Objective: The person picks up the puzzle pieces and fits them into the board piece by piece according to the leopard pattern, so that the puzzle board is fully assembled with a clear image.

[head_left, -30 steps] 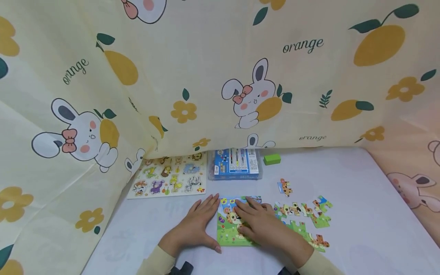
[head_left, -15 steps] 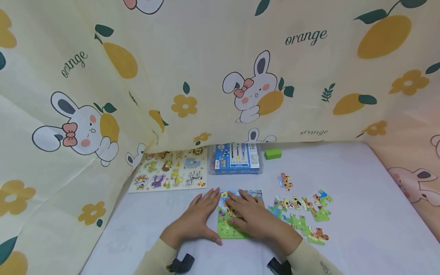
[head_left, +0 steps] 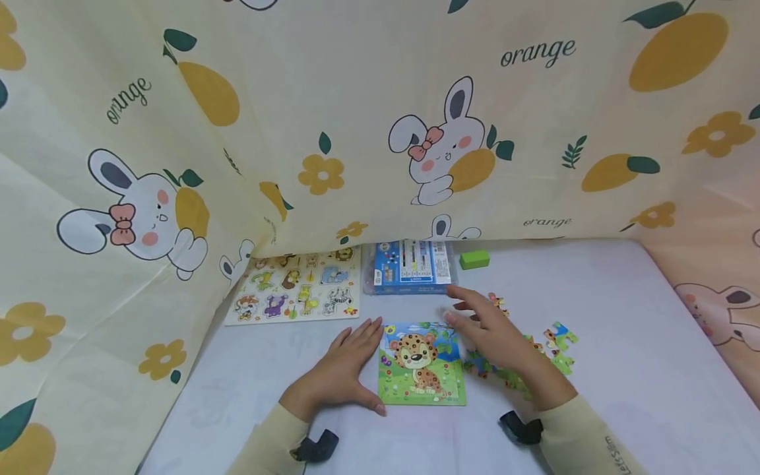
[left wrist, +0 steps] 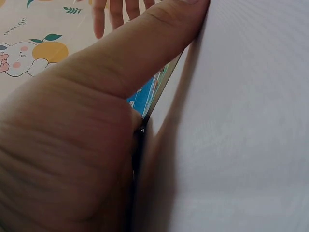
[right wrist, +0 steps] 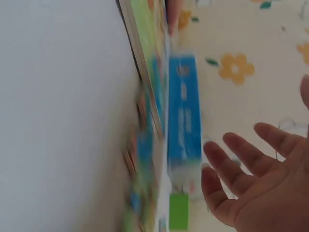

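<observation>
While a cream fabric curtain (head_left: 368,86) with printed rabbits and oranges hangs behind, a white-covered table (head_left: 617,409) extends in front of it. At the far left of this table lies a pale rectangular board (head_left: 315,318) with colourful animals, and beside it a flat, clear plastic box (head_left: 410,267) with blue label. The left hand (head_left: 335,376), released, with straight fingers, rests along the left edge of a square green-and-blue leopard board (head_left: 421,363), which lies flat near the person. The right hand (head_left: 493,333) is also released, raised near the upper right corner of this board, and partly hides the multicoloured loose puzzle pieces (head_left: 561,336) to the right. Just right of the box sits a small green rectangular block (head_left: 475,259)
</observation>
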`<state>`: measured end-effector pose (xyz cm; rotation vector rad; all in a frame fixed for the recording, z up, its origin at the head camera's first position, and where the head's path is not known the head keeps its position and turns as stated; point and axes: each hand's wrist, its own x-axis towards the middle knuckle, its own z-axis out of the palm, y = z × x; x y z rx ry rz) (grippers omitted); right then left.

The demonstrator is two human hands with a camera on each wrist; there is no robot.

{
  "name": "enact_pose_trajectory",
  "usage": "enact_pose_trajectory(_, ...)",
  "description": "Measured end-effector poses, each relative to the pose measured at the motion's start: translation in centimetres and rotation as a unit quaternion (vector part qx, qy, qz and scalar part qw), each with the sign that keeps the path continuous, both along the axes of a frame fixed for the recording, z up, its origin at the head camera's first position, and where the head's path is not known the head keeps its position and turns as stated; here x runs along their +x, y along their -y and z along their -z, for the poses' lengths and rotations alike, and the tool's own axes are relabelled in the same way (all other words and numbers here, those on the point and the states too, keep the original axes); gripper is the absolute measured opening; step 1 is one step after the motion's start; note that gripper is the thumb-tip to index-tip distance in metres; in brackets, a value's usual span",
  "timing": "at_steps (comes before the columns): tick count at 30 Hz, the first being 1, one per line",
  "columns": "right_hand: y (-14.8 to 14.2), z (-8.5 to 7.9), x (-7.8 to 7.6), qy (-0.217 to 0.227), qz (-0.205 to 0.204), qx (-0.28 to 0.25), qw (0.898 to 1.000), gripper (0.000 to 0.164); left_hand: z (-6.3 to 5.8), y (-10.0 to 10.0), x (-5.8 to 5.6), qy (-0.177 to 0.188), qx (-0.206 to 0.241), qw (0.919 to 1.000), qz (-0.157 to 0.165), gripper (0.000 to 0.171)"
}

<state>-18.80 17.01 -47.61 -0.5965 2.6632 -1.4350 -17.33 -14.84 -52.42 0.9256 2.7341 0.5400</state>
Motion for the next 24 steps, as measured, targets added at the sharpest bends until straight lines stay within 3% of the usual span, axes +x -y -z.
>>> enact_pose_trajectory(5, -3.3, -0.4, -0.9, -0.024, 0.030, -0.048, 0.998, 0.047, 0.2, 0.0, 0.1, 0.005, 0.002, 1.0000, -0.001, 0.141)
enact_pose_trajectory(9, -5.9, 0.4, -1.7, -0.039, 0.055, -0.094, 0.993, 0.044, 0.3, 0.0, 0.1, 0.002, 0.001, 1.0000, 0.000, 0.141)
enact_pose_trajectory(16, -8.7, 2.7, -2.8, 0.023, 0.101, -0.146, 0.984, 0.047, 0.4, 0.0, 0.0, -0.009, 0.002, 1.0000, 0.001, 0.141)
enact_pose_trajectory(20, -9.2, 3.9, -3.0, 0.056, 0.119, -0.106, 0.986, 0.053, 0.4, 0.1, -0.1, -0.009, 0.002, 1.0000, 0.002, 0.141)
enact_pose_trajectory(24, -9.1, 4.7, -3.2, 0.066, 0.120, -0.031, 0.990, 0.064, 0.4, 0.0, -0.1, -0.006, -0.002, 1.0000, 0.002, 0.141)
